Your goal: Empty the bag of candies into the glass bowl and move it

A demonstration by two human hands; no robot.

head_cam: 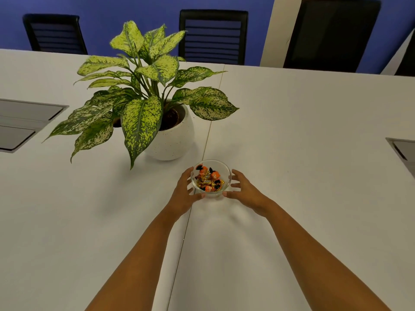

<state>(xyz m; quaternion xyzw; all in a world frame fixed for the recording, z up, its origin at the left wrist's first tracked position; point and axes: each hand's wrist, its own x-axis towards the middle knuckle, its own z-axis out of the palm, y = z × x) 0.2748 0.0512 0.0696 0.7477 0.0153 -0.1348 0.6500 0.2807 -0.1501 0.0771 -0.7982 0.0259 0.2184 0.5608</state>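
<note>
Cupping the glass bowl [211, 178] from both sides, we seem to be in the second half of the task: the wrapped candies [207, 179], orange and gold, already lie inside it, and no bag shows anywhere in view, so we judge the emptying done and the moving in hand. Our left hand [184, 193] curves around the bowl's left wall, fingers spread and apparently touching the glass; our right hand [243, 189] is spread wide just beside the right wall, thumb tip near the base, and we cannot tell whether its fingers actually press the glass. The bowl seems to rest on the white table [314, 153], just in front of the potted plant [157, 104] and a little to its right, close to the seam that runs under the pot. What the next move calls for, we think, is settling the right hand's contact, since clear glass may be slippery, then carrying or sliding the bowl level so the candies stay in, clear of the drooping leaves. Left of the plant a grey cable hatch [27, 122] is set into the table, another [404, 151] sits far to its right, and behind the plant black chairs [213, 37] stand against a blue wall [134, 10].
</note>
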